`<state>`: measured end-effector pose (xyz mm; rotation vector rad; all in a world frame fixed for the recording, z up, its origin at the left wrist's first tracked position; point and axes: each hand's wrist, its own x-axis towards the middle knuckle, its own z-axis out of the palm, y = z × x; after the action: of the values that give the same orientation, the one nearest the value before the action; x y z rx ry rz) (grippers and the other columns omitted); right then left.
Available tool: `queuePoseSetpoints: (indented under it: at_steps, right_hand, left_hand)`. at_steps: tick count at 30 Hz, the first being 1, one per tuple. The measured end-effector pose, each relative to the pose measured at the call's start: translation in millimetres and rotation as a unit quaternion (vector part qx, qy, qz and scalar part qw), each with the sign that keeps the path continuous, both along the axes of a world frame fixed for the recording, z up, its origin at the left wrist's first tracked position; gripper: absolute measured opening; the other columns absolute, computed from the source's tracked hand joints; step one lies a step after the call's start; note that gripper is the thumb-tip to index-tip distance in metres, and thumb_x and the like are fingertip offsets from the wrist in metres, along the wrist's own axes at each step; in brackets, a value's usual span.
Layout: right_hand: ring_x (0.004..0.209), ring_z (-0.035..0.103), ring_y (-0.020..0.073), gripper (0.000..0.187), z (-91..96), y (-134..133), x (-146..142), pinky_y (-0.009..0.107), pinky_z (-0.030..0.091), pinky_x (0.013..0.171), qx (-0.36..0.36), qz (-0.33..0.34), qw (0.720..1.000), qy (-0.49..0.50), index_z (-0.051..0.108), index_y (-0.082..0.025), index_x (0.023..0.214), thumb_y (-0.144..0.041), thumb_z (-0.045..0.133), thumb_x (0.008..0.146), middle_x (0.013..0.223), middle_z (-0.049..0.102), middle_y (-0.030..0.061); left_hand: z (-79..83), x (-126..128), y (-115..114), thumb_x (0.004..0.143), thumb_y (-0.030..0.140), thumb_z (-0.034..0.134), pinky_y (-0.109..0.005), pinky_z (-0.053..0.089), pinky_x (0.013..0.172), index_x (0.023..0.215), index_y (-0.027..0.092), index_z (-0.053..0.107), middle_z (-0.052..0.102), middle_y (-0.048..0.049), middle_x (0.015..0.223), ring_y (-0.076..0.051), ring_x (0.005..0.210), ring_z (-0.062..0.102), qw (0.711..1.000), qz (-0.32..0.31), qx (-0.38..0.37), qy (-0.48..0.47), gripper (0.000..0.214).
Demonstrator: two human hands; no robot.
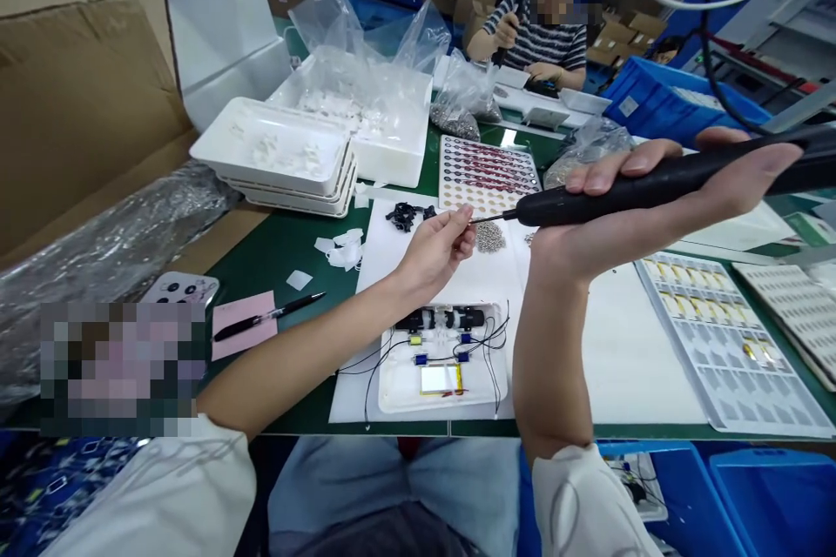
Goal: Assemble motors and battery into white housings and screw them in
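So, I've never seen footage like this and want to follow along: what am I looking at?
There's no machine here. One camera, worn on a person's head, looks forward and down at their bare hands. The right hand holds a long black tool; the left hand pinches near the end of its thin metal shaft. Whether it holds something small is unclear. Below, a white shallow tray with wired parts lies on white sheeting over a green table. Opposite sits another person in a striped shirt.
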<state>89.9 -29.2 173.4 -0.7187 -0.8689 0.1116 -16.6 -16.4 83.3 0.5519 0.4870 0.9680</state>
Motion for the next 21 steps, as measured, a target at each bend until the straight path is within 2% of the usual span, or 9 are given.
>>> queuePoseSetpoints:
  at_steps: [3, 5, 7, 10, 12, 17, 21]
  right_hand:
    - [0.058, 0.045, 0.0032, 0.074, -6.4, 1, 8, 0.020, 0.042, 0.057, -0.094, -0.069, 0.986, -0.120, 0.040, -0.025, 0.127, -0.081, 0.000, 0.100, 0.088, 0.023, 0.0015]
    - [0.060, 0.048, 0.0057, 0.088, -8.1, 1, 11, 0.023, 0.045, 0.058, -0.140, -0.080, 0.974, -0.158, 0.038, -0.026, 0.134, -0.087, -0.010, 0.092, 0.088, 0.021, 0.0023]
    - [0.059, 0.047, 0.0059, 0.087, -7.1, 1, 9, 0.024, 0.046, 0.057, -0.145, -0.090, 0.973, -0.154, 0.035, -0.026, 0.134, -0.084, -0.016, 0.092, 0.088, 0.021, 0.0024]
    - [0.055, 0.041, 0.0050, 0.067, -3.8, -2, 3, 0.023, 0.043, 0.054, -0.106, -0.117, 0.981, -0.115, 0.031, -0.025, 0.125, -0.063, -0.019, 0.102, 0.088, 0.019, 0.0024]
    - [0.056, 0.041, 0.0055, 0.062, -2.9, -4, 1, 0.022, 0.043, 0.055, -0.103, -0.123, 0.980, -0.119, 0.031, -0.025, 0.124, -0.057, -0.017, 0.104, 0.089, 0.020, 0.0032]
    - [0.059, 0.045, 0.0070, 0.082, -4.2, -7, 2, 0.024, 0.044, 0.058, -0.139, -0.169, 0.957, -0.190, 0.035, -0.027, 0.143, -0.074, -0.016, 0.099, 0.091, 0.018, 0.0048]
    - [0.058, 0.042, 0.0060, 0.090, -4.1, -7, 2, 0.024, 0.044, 0.059, -0.125, -0.159, 0.958, -0.201, 0.038, -0.027, 0.144, -0.083, -0.012, 0.094, 0.091, 0.015, 0.0038]
  left_hand:
    - [2.5, 0, -2, 0.092, 0.034, 0.084, -0.014, 0.036, 0.054, 0.072, 0.014, 0.060, 0.058, 0.0042, 0.064, -0.001, 0.055, 0.048, 1.000, 0.008, -0.003, -0.016, 0.037]
    - [4.0, 0, -4, 0.089, 0.036, 0.087, -0.014, 0.036, 0.054, 0.071, 0.013, 0.060, 0.058, 0.0043, 0.064, -0.001, 0.055, 0.048, 1.000, 0.014, -0.008, -0.025, 0.039]
    - [5.3, 0, -6, 0.088, 0.036, 0.088, -0.014, 0.036, 0.054, 0.071, 0.013, 0.060, 0.058, 0.0041, 0.064, -0.002, 0.055, 0.048, 0.999, 0.015, -0.014, -0.030, 0.039]
    - [7.1, 0, -7, 0.087, 0.034, 0.088, -0.014, 0.036, 0.054, 0.071, 0.013, 0.060, 0.058, 0.0040, 0.065, -0.002, 0.055, 0.048, 0.999, 0.015, -0.023, -0.037, 0.038]
    - [8.3, -1, -8, 0.088, 0.034, 0.088, -0.014, 0.036, 0.054, 0.071, 0.013, 0.060, 0.058, 0.0040, 0.065, -0.002, 0.055, 0.048, 0.999, 0.017, -0.026, -0.042, 0.038]
    - [10.7, -1, -9, 0.089, 0.032, 0.087, -0.014, 0.035, 0.054, 0.071, 0.014, 0.059, 0.057, 0.0041, 0.064, -0.002, 0.055, 0.047, 0.998, 0.019, -0.033, -0.045, 0.038]
    - [12.2, -1, -9, 0.097, 0.027, 0.078, -0.015, 0.034, 0.054, 0.070, 0.014, 0.058, 0.057, 0.0036, 0.063, -0.002, 0.054, 0.047, 0.998, 0.023, -0.044, -0.045, 0.036]
